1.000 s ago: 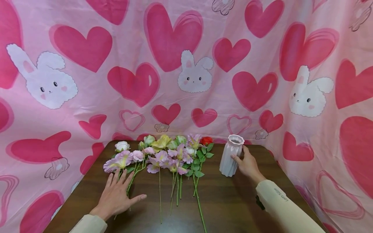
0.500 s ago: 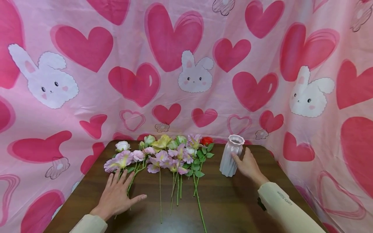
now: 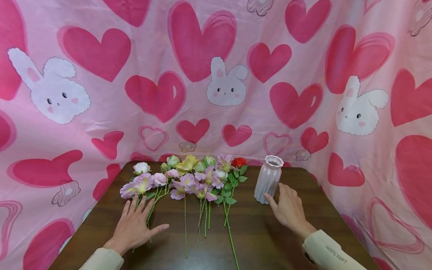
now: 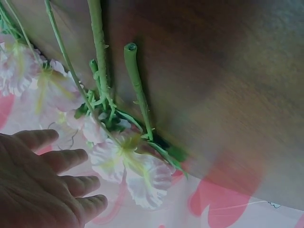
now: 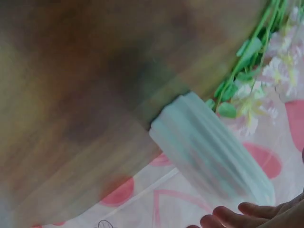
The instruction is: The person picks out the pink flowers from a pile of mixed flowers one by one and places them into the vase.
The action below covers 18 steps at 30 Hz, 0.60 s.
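Observation:
A pale pinkish-white fluted vase [image 3: 269,182] with a scalloped rim stands upright at the table's right side. Close to its lower right side is my right hand [image 3: 291,210], fingers relaxed and thumb pointing toward the vase; contact is unclear. The right wrist view also shows the vase [image 5: 213,152] beside the fingers [image 5: 232,216]. My left hand [image 3: 133,227] spreads its fingers over green stems below a light purple flower [image 3: 137,186], gripping nothing. In the left wrist view, the spread fingers [image 4: 71,159] lie near pale flowers [image 4: 135,166] and several cut stems [image 4: 137,90].
Several artificial flowers lie across the back of the dark wooden table [image 3: 266,240], among them a white rose [image 3: 141,168], a yellow flower [image 3: 187,165] and a red rose [image 3: 240,162]. Their stems point toward the front. A pink heart-and-rabbit cloth [image 3: 195,123] hangs behind.
My right hand has come off the vase's upper side and moved down toward me and slightly right. The vase stays in place, and the left hand has hardly moved.

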### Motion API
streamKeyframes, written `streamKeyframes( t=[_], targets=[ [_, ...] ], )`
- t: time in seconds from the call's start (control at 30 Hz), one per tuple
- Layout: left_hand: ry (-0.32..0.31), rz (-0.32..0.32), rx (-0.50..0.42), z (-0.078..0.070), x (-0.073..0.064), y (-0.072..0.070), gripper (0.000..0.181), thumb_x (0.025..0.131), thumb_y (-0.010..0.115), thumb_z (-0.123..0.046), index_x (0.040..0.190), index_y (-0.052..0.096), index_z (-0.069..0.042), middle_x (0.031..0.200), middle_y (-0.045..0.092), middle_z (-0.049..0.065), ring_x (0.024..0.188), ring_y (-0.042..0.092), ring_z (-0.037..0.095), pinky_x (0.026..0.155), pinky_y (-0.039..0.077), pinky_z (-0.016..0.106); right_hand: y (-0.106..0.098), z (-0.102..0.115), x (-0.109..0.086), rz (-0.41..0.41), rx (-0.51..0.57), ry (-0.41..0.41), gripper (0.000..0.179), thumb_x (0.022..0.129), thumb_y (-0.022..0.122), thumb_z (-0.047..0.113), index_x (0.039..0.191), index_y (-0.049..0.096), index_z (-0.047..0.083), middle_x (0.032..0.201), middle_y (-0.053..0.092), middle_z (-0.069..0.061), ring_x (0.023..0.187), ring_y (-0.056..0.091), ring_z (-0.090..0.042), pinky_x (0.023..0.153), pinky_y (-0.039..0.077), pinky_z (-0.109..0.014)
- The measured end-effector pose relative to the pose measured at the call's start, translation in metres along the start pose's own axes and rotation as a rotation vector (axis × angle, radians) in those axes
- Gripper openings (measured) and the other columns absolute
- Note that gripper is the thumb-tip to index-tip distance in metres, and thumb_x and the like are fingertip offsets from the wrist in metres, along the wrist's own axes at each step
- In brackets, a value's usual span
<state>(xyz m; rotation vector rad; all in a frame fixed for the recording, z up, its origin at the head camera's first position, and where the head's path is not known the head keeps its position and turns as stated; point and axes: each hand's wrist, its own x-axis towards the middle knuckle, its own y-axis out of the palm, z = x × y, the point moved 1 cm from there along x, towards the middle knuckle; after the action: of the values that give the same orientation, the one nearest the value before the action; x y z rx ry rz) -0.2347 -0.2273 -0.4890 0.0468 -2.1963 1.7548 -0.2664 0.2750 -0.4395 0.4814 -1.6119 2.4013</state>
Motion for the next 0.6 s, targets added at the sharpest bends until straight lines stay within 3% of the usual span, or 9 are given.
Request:
streamKeyframes(
  t=[0.17, 0.43, 0.6],
  targets=[
    [0.000, -0.001, 0.005, 0.000, 0.000, 0.001, 0.113, 0.079, 0.054, -0.088, 0.151, 0.047, -0.001, 0.155, 0.039, 0.032, 0.148, 0.018, 0.055, 0.118, 0.006, 0.067, 0.010, 0.003, -0.016, -0.022, -0.026, -0.076, 0.082, 0.097, 0.061, 0.059, 0.143, 0.049, -0.008, 0.143, 0.051, -0.030, 0.132, 0.043, -0.052, 0.106, 0.031, -0.070],
    [-0.041, -0.001, -0.010, 0.002, 0.000, -0.001, 0.113, 0.080, 0.054, -0.087, 0.147, 0.049, 0.004, 0.150, 0.043, 0.035, 0.144, 0.025, 0.058, 0.116, 0.010, 0.069, 0.020, 0.008, -0.032, 0.020, -0.044, -0.096, 0.087, 0.094, 0.062, 0.064, 0.147, 0.048, -0.003, 0.147, 0.051, -0.026, 0.134, 0.044, -0.049, 0.105, 0.032, -0.071],
    [-0.083, -0.035, -0.002, 0.006, 0.003, -0.004, 0.103, 0.082, 0.061, -0.080, 0.130, 0.058, 0.011, 0.127, 0.059, 0.036, 0.123, 0.048, 0.056, 0.109, 0.029, 0.068, 0.021, 0.010, -0.039, 0.035, -0.027, -0.090, 0.085, 0.093, 0.066, 0.061, 0.147, 0.048, -0.002, 0.147, 0.051, -0.025, 0.134, 0.044, -0.048, 0.105, 0.031, -0.070]
  ],
)
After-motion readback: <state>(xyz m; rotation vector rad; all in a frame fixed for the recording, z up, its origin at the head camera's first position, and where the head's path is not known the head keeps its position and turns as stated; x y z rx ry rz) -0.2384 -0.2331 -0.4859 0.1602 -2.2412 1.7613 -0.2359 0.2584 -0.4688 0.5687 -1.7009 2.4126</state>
